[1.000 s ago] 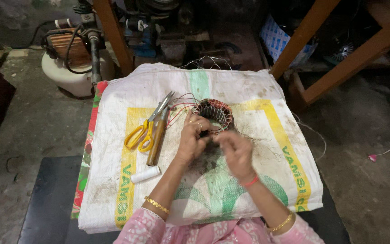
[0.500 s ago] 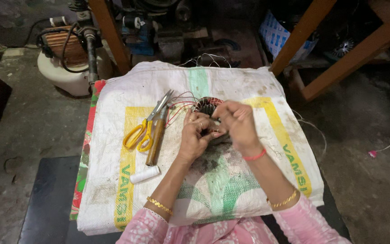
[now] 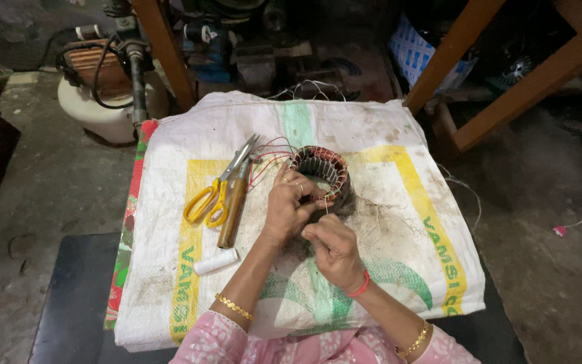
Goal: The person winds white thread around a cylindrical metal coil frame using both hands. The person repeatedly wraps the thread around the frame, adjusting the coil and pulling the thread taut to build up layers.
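Observation:
A round motor stator point(image 3: 323, 170) with copper windings stands on a white woven sack point(image 3: 385, 162). My left hand point(image 3: 289, 205) grips the stator's near rim, fingers curled over the winding. My right hand point(image 3: 333, 248) is just below it, fingers pinched on a thin thread that runs up to the winding. Red and pale lead wires point(image 3: 269, 156) trail from the stator to the left.
Yellow-handled scissors point(image 3: 215, 192) and a wooden-handled tool point(image 3: 232, 210) lie left of the stator, with a white thread spool point(image 3: 215, 261) below them. A white motor housing point(image 3: 106, 101) and wooden frame legs point(image 3: 506, 87) stand behind the sack. Loose thread scraps point(image 3: 378, 219) lie right of the stator.
My right hand has dropped from the stator's top down toward me, drawing the thread out. The left hand stays on the stator.

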